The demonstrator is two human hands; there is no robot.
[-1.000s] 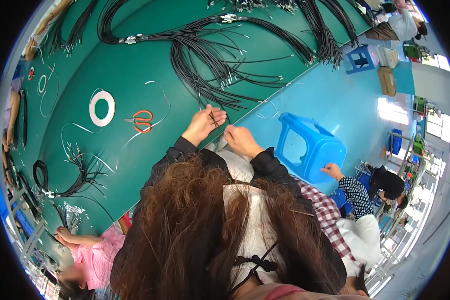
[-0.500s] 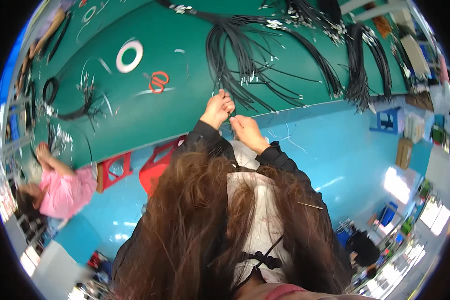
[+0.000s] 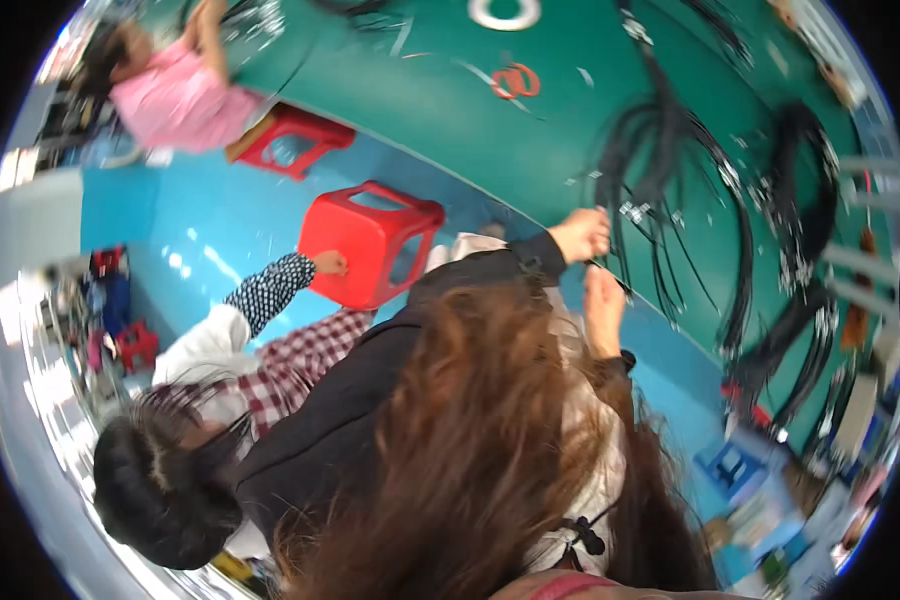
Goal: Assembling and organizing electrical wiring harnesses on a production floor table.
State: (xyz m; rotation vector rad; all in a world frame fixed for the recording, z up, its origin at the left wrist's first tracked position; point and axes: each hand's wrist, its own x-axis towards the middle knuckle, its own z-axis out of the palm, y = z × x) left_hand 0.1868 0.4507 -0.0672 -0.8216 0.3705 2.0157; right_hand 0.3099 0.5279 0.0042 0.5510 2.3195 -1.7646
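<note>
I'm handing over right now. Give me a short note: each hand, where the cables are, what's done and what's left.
Left hand: at the green table's edge, fingers closed on thin black cables.
Right hand: just below it, off the table edge, pinching the same strand, though the grip itself is hard to see.
Further cable bundles lie spread to the right, loose.
Done: nothing visibly finished.
Left: the strand in hand and the loose bundles.

Bright, even indoor lighting – strong saturated colour on the green table [image 3: 450, 120] and blue floor [image 3: 185, 215]. Pale glare patches on the floor near the red stool [image 3: 370, 240]; blown-out white at the left rim. Soft, faint shadows only. Heavy fisheye bending – table edge curved, black corners outside the circle. Motion blur toward the rim; long brown hair [image 3: 470, 440] close to the lens, soft.
</note>
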